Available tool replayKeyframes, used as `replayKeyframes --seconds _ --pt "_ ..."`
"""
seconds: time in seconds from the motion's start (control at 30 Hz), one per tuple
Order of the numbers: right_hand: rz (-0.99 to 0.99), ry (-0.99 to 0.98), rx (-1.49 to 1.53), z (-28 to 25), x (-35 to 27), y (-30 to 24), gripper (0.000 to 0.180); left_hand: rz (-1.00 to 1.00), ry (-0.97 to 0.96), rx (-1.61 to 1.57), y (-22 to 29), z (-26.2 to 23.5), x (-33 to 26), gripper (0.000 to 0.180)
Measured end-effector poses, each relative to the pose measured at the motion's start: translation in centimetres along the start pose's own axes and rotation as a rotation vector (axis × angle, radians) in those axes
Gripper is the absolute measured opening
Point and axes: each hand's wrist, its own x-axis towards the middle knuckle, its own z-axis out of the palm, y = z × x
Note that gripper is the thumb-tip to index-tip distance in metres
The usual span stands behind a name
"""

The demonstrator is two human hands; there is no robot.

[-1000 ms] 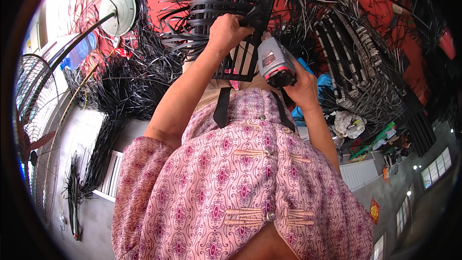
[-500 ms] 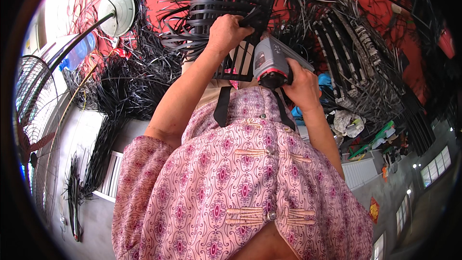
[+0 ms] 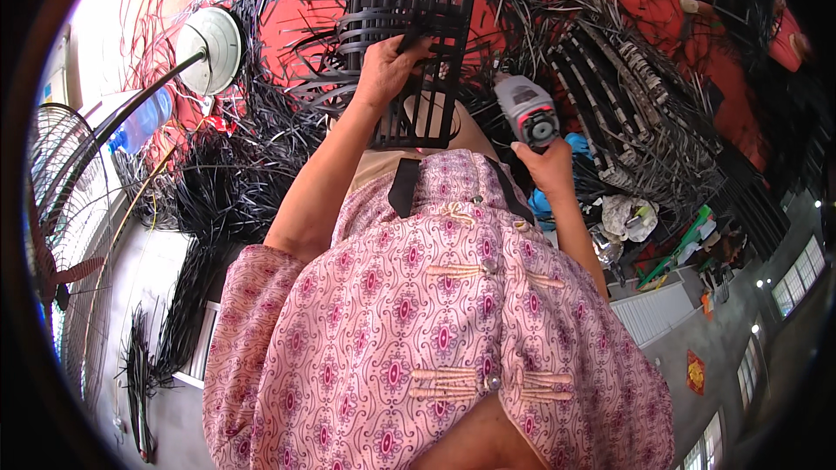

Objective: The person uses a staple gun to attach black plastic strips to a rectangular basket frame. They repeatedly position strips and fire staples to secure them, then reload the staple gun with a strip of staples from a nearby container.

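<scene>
At the far left stands one fan, its wire cage cut off by the dark rim. Beside it a plastic bottle lies half behind one black pole, which runs up to a round white disc. Loose black strips spread over the floor in heaps too tangled to count, and one more bundle lies apart at the lower left.

The person, in a pink patterned shirt, works in the middle. The left hand reaches up with its fingers curled closed over a band of the black frame; the fingertips disappear behind the strips. The frame stands upright just in front of the knees, partly woven, with its top cut off by the edge of the view.

The right hand holds one grey power tool just right of the frame, apart from it. The fingers wrap the tool's base from below, though most of the grip is hidden behind the tool's round end.

Further right, one stack of woven frames leans on the red floor; how many are in it I cannot tell. Below it sits a crumpled white bag among small clutter too blurred to name.
</scene>
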Motion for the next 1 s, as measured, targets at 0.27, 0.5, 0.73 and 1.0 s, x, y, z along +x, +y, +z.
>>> replayKeyframes --seconds 0.27,0.5,0.73,1.0 --pt "0.162 0.163 0.157 -1.9 -2.4 4.1 0.031 -0.071 0.425 -0.355 1.8 -13.8 -3.7 0.038" --pt "0.189 0.142 0.071 -2.0 -2.2 6.2 0.028 0.188 0.216 -0.765 8.5 -25.6 -10.2 0.055" --pt "0.076 0.102 0.139 -0.6 -1.7 4.0 0.028 -0.007 -0.242 -1.114 8.8 -13.1 -8.2 0.062" --pt "0.009 0.125 0.090 0.0 -2.7 4.4 0.033 -0.231 -0.419 -0.906 7.6 -6.2 -6.8 0.076"
